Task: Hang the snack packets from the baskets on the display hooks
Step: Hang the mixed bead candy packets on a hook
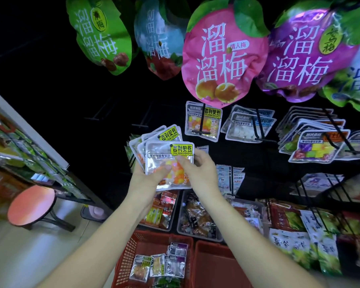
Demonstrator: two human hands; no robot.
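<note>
Several snack packets (154, 140) are fanning out in the left hand (146, 183), its grip curling round their lower edges; the right hand (204, 173) is pinching the front packet (160, 161) at its right edge, below a matching packet (202, 123) hanging on a display hook (200, 133); loose packets (158, 265) are lying in the red basket (129, 252) beneath.
</note>
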